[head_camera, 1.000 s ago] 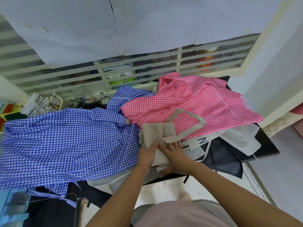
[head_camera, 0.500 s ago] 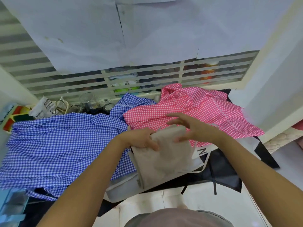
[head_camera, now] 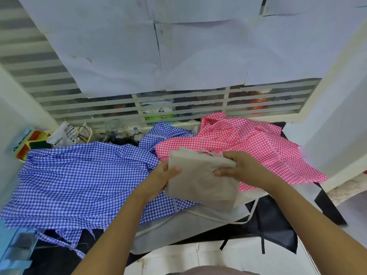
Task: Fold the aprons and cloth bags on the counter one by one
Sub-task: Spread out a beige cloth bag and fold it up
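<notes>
Gripping a folded beige cloth bag [head_camera: 198, 181] by its two sides, the person held it just above the heap of fabric on the dark surface [head_camera: 327, 205]. The left hand [head_camera: 158, 179] had its grip curled round the bag's left edge, with the thumb on the near face and the fingers hidden behind the cloth. The right hand [head_camera: 244, 169] pinched the upper right edge, thumb on the near face and fingers bent over the far side. A loop of the bag's strap poked out just beside those fingers. The bag hung as a rough rectangle, its lower right corner drooping.

Under and to the left of it a blue checked apron [head_camera: 79, 175] lay spread and rumpled. A pink checked apron [head_camera: 254, 141] lay bunched to the right, its edge touching the blue one behind the bag. A white cloth bag [head_camera: 178, 225] lay flat beneath both aprons, partly over a black cloth [head_camera: 278, 227] that hung off the front edge. Glass jars [head_camera: 115, 128] and a pack of sponges [head_camera: 27, 143] stood at the back left, below a louvred window [head_camera: 178, 104] partly covered with sheets of paper [head_camera: 178, 46].
</notes>
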The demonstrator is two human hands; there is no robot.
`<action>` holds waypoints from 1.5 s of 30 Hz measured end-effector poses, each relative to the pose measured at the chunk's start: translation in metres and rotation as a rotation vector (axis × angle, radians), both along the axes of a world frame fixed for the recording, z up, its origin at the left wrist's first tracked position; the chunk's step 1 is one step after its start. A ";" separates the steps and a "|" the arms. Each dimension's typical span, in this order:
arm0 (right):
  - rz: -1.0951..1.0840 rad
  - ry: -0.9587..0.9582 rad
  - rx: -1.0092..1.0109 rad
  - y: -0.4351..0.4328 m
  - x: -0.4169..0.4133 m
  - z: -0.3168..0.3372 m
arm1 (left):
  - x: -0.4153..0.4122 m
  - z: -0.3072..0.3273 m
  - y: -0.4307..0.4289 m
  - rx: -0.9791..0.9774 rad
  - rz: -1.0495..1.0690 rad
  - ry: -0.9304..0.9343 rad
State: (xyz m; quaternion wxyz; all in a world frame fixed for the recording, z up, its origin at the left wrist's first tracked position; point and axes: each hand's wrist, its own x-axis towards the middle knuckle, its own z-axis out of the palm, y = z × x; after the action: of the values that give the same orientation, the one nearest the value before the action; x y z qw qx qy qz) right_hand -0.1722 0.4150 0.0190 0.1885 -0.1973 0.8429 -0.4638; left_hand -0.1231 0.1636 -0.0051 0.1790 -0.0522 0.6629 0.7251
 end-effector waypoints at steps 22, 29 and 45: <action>-0.057 0.225 -0.086 -0.006 0.020 -0.007 | -0.002 0.021 0.036 -0.112 0.152 0.132; 0.066 0.113 0.169 -0.007 0.017 0.004 | -0.007 0.029 0.033 -0.150 0.081 0.105; 0.248 -0.294 -0.041 -0.028 0.010 0.013 | -0.029 0.045 -0.005 0.045 0.019 -0.014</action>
State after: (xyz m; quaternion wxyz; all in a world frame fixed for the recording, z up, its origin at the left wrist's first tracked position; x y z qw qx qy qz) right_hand -0.1621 0.3870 0.0319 0.3612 -0.2338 0.7659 -0.4777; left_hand -0.1520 0.1589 0.0396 0.1779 -0.0597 0.6446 0.7412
